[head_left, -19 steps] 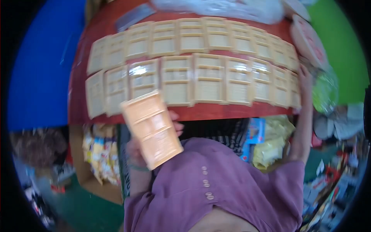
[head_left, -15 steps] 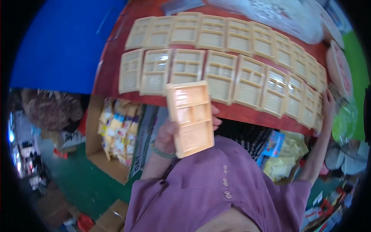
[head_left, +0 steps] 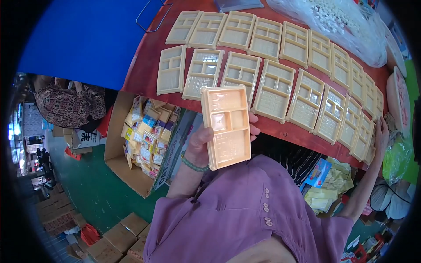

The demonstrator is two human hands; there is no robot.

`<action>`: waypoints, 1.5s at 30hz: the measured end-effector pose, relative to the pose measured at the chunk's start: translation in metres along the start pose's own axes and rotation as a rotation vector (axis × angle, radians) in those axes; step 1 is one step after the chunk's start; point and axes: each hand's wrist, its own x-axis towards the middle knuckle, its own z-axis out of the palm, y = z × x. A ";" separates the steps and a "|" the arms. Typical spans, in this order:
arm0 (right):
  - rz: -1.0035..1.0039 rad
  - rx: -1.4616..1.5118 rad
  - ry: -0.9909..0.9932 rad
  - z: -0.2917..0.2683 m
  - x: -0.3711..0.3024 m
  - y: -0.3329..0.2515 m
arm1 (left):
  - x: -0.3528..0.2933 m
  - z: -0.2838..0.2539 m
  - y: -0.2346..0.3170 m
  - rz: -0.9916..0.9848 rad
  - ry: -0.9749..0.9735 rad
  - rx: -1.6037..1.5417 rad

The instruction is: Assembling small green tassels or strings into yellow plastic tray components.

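Observation:
My left hand (head_left: 198, 144) is closed around a peach-coloured plastic compartment tray (head_left: 228, 147), its thumb on the near side and fingertips showing past the far side. The tray is tilted up in front of the table's edge, its divided inner side showing. At the far right, my right hand (head_left: 381, 133) reaches to the end of the front row of cream compartment trays (head_left: 274, 90). Its fingers are stretched out beside the last trays; whether they touch one cannot be made out. A second row of similar trays (head_left: 265, 37) lies behind the front one.
The trays lie on a red table (head_left: 144, 65). A clear plastic bag of small white pieces (head_left: 329, 19) lies at the back, and a tub of pink pieces (head_left: 401, 94) is at the right. Below stands a carton of small packets (head_left: 151, 136); a blue surface (head_left: 83, 39) adjoins the left.
The view has shifted, so the table and its rows sit differently in the picture. My left hand still holds the tray, and my right hand stays at the right end of the rows.

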 end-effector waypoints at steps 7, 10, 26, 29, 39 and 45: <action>0.837 1.338 -0.552 -0.091 0.035 0.020 | 0.005 -0.006 -0.005 -0.005 0.028 0.043; 0.812 1.269 -0.474 -0.116 0.059 0.009 | 0.010 0.000 -0.019 -0.013 -0.095 -0.007; 0.216 1.961 0.178 -0.430 0.145 -0.011 | 0.086 0.119 -0.101 -0.349 -0.166 0.037; 0.236 1.992 0.155 -0.425 0.133 -0.012 | 0.088 0.121 -0.115 -0.353 -0.174 0.031; 0.302 2.161 0.109 -0.423 0.121 -0.016 | 0.091 0.124 -0.125 -0.517 -0.150 -0.041; 0.412 2.361 0.349 -0.446 0.126 -0.011 | 0.085 0.116 -0.114 -0.371 -0.154 -0.063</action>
